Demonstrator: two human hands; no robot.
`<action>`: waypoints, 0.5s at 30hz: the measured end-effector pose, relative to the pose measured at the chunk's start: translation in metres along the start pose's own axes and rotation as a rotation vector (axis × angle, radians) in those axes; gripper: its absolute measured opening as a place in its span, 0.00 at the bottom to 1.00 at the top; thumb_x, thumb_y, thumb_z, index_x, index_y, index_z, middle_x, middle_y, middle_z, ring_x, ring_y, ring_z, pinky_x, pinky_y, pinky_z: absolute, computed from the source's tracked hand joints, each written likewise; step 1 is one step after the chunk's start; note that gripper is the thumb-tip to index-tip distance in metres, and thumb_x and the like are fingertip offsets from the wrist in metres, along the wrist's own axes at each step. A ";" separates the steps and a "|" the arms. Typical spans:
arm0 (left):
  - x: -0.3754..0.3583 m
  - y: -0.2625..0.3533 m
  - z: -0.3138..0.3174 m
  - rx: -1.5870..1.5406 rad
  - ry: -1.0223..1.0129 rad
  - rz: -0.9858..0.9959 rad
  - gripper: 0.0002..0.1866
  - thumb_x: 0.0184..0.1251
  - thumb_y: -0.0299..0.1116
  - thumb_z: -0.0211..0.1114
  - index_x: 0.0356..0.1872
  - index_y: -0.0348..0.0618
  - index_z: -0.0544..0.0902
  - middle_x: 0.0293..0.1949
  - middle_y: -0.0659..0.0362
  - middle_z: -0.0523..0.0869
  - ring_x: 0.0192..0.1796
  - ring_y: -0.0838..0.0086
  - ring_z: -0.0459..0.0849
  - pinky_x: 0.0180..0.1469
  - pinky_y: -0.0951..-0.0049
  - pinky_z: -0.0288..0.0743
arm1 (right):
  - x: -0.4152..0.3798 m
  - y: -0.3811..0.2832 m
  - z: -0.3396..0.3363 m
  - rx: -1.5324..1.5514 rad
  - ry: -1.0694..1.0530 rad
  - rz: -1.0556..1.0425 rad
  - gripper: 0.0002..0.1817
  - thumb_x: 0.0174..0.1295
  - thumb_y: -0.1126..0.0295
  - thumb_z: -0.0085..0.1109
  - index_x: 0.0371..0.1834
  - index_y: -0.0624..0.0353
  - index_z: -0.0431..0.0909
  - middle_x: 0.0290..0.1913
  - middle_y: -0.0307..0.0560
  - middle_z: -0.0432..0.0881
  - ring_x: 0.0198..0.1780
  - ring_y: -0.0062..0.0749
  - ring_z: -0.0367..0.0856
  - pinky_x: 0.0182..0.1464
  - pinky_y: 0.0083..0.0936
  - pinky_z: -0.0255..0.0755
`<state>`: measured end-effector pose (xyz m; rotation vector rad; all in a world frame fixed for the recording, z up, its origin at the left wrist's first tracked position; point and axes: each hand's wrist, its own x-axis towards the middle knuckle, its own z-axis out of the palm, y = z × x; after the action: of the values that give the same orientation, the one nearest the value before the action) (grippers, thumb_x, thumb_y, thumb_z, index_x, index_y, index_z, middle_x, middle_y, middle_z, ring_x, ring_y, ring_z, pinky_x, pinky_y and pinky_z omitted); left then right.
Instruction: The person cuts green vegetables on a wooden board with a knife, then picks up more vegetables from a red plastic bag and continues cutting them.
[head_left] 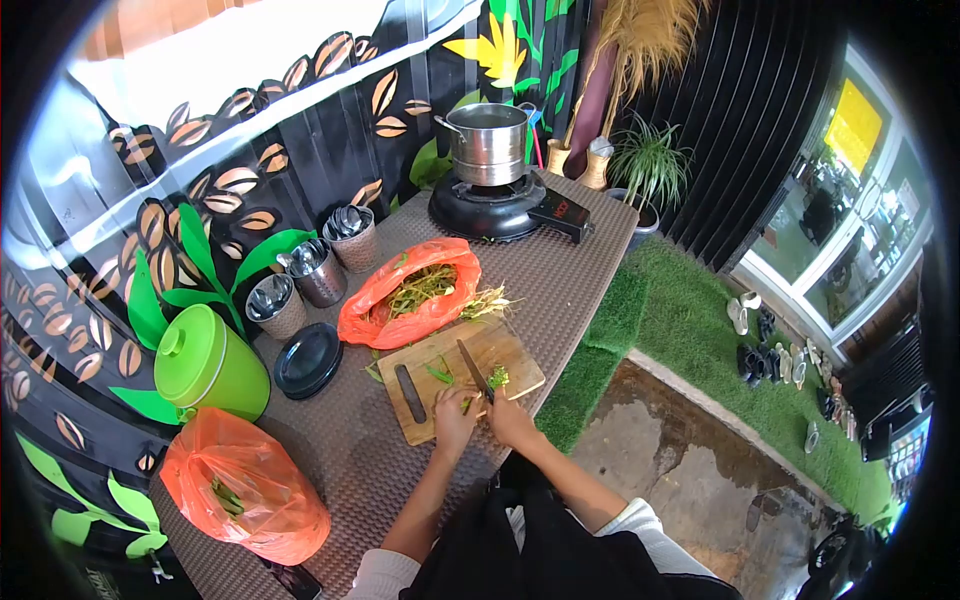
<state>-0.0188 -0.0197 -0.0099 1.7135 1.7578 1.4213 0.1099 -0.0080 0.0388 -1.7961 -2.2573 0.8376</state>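
Wood shows under both hands: one cutting board (470,375) lies on the brown woven surface (560,280), near its front edge. The right hand (510,418) is closed around the handle of one knife (474,368), whose dark blade points away across the board. The left hand (455,415) rests curled on the board just beside it, fingers pressing down on a green stalk (466,403); whether it fully grips the stalk I cannot tell. A few more cut greens (497,377) lie on the board by the blade, and another piece (438,373) sits left of it.

Two orange bags are on the surface. One (405,295) lies open just behind the board, touching its far edge, with a bundle of green stems spilling out. The other (243,487) sits well apart at the near left corner, bunched up with some green inside.

Three metal cups (318,272) holding cutlery stand in a row along the painted wall. One green lidded bucket (208,362) stands left of them, with one stack of dark plates (307,360) between it and the board. At the far end, one steel pot (487,143) sits on one black burner (495,208). Beyond the surface, one potted plant (648,165) stands on the green turf.
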 end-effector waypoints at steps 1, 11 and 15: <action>0.000 0.000 0.000 -0.034 -0.029 -0.068 0.04 0.50 0.26 0.66 0.29 0.39 0.84 0.31 0.53 0.82 0.38 0.58 0.78 0.43 0.64 0.71 | -0.006 -0.002 0.000 -0.019 -0.005 0.015 0.16 0.65 0.66 0.45 0.49 0.64 0.60 0.38 0.70 0.80 0.39 0.58 0.83 0.39 0.48 0.77; 0.003 -0.002 -0.002 -0.027 -0.035 -0.047 0.04 0.49 0.24 0.67 0.27 0.38 0.83 0.28 0.53 0.82 0.34 0.64 0.79 0.37 0.67 0.72 | 0.013 0.012 0.012 0.045 0.039 -0.064 0.15 0.65 0.64 0.45 0.47 0.65 0.60 0.35 0.70 0.80 0.39 0.62 0.81 0.39 0.50 0.76; 0.003 0.003 -0.006 -0.098 -0.054 -0.154 0.04 0.48 0.23 0.68 0.28 0.38 0.84 0.28 0.53 0.82 0.33 0.64 0.78 0.36 0.68 0.72 | -0.012 0.001 0.003 0.047 0.035 -0.037 0.16 0.65 0.64 0.46 0.49 0.65 0.61 0.34 0.72 0.80 0.38 0.63 0.81 0.39 0.52 0.75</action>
<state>-0.0222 -0.0201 -0.0031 1.5178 1.7209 1.3594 0.1124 -0.0201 0.0385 -1.7302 -2.2232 0.8394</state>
